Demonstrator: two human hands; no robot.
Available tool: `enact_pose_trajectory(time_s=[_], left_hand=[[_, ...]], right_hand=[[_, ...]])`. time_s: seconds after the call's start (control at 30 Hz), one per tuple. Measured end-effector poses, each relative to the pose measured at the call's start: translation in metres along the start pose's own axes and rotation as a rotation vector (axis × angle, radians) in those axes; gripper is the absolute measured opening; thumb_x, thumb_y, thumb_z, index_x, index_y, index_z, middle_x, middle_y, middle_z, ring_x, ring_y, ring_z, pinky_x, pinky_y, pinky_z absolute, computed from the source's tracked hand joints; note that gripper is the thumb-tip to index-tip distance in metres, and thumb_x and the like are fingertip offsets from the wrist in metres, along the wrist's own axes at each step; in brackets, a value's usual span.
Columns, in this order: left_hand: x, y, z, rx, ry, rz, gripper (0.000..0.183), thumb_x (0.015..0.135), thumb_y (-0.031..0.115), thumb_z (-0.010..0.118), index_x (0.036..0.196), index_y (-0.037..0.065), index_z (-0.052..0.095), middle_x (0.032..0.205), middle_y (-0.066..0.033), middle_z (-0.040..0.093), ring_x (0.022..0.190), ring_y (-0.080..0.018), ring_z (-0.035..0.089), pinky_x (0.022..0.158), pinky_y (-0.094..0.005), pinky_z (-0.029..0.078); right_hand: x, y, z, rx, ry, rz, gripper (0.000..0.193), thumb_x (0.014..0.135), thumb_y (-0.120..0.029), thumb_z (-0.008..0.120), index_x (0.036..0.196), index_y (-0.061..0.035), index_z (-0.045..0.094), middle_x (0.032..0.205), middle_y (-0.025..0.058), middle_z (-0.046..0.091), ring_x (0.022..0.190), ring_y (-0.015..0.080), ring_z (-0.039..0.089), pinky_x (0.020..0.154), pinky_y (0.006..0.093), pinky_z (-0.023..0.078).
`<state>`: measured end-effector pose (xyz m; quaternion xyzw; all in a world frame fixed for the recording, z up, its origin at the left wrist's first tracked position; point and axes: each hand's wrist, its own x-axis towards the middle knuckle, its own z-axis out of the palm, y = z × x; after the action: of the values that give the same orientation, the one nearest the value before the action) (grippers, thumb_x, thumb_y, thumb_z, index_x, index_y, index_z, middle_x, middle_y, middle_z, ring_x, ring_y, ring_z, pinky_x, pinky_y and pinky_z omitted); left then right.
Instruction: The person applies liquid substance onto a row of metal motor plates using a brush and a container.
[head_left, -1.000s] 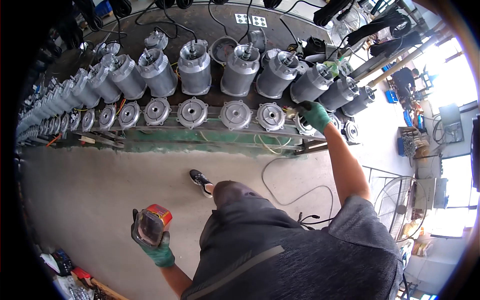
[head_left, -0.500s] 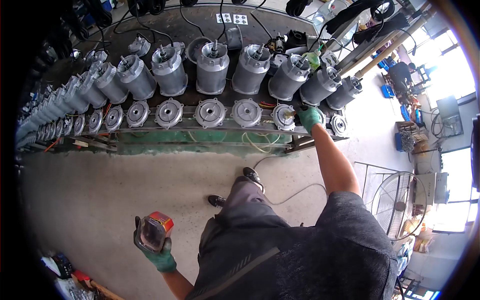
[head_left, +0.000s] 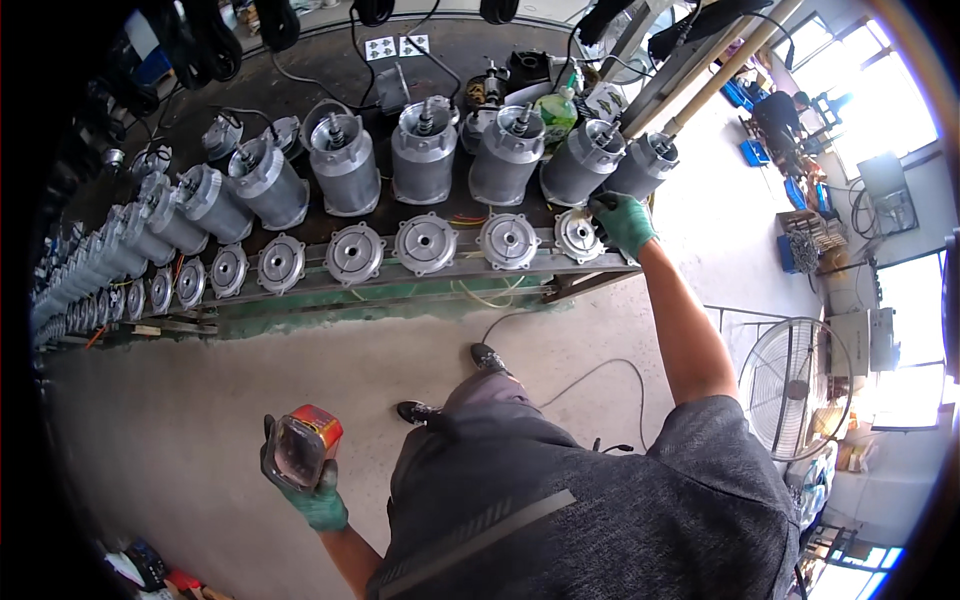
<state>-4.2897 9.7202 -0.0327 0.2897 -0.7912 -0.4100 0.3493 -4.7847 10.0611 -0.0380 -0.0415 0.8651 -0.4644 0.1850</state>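
My left hand [head_left: 322, 505], in a green glove with dark fingers, grips a red open-topped tub [head_left: 318, 424] low at the left. The tub is tilted, with dark smears inside its clear-looking rim. My right hand [head_left: 626, 224], also gloved, reaches to the right end of the bench. Its fingers are closed on what looks like a small brush [head_left: 590, 213] with a pale tip, mostly hidden. That tip is at the edge of a round metal end cover [head_left: 579, 234]. Beside it lies another end cover [head_left: 508, 241]. A motor housing [head_left: 583, 164] stands just behind.
Several motor housings [head_left: 423, 155] with upright shafts line the bench [head_left: 290, 95], a row of end covers before them. A green bottle [head_left: 556, 112] stands behind. Black cables [head_left: 278, 25] hang overhead. A large fan [head_left: 797, 388] stands right; a cord [head_left: 625, 365] lies on the floor.
The bench row has shifted left in view. My right hand has passed from one end cover to the one on its right. My left hand still holds the tub.
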Motion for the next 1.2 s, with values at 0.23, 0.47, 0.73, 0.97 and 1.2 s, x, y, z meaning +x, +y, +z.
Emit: enact_pose_trajectory(time_s=[0.23,0.47,0.73,0.97,1.2], left_hand=[[0.009,0.028,0.045,0.052,-0.029,0.022,0.097,0.072,0.071,0.072,0.133,-0.002,0.053,0.127,-0.0178,0.057,0.120,-0.0315,0.056,0.108,-0.0484,0.038],[0.003,0.046,0.071,0.096,-0.049,0.057,0.098,0.072,0.073,0.070,0.132,-0.002,0.053,0.123,-0.0175,0.058,0.119,-0.0319,0.056,0.109,-0.0500,0.037],[0.005,0.068,0.111,0.037,-0.081,0.022,0.099,0.072,0.072,0.072,0.136,-0.001,0.051,0.129,-0.0180,0.055,0.121,-0.0326,0.055,0.107,-0.0481,0.039],[0.013,0.075,0.146,0.121,-0.096,0.136,0.098,0.073,0.075,0.069,0.131,-0.003,0.055,0.121,-0.0174,0.060,0.113,-0.0316,0.059,0.103,-0.0464,0.042],[0.018,0.084,0.165,0.140,-0.139,0.132,0.099,0.072,0.073,0.071,0.131,-0.005,0.054,0.121,-0.0183,0.061,0.110,-0.0302,0.060,0.099,-0.0444,0.045]], right_hand=[[0.039,0.096,-0.022,0.120,0.025,0.151,0.017,0.094,-0.016,0.063,0.097,0.0004,0.067,0.069,0.0090,0.064,0.051,0.0179,0.061,0.046,0.0314,0.051],[0.075,0.140,-0.036,-0.416,-0.229,-0.333,0.018,0.091,-0.016,0.064,0.102,-0.0073,0.075,0.087,0.0153,0.071,0.086,0.0299,0.068,0.081,0.0378,0.053],[0.044,0.091,-0.123,-0.048,-0.096,-0.007,0.019,0.096,-0.014,0.062,0.109,-0.0036,0.071,0.084,0.0016,0.069,0.064,0.0075,0.056,0.055,0.0245,0.047],[0.032,0.147,-0.173,0.145,0.123,0.238,0.025,0.098,-0.023,0.060,0.092,0.0004,0.067,0.070,0.0061,0.064,0.053,0.0143,0.059,0.048,0.0297,0.053],[0.057,0.191,-0.165,0.075,0.005,0.241,0.018,0.094,-0.018,0.064,0.096,-0.0018,0.071,0.072,0.0072,0.067,0.063,0.0166,0.064,0.060,0.0313,0.055]])
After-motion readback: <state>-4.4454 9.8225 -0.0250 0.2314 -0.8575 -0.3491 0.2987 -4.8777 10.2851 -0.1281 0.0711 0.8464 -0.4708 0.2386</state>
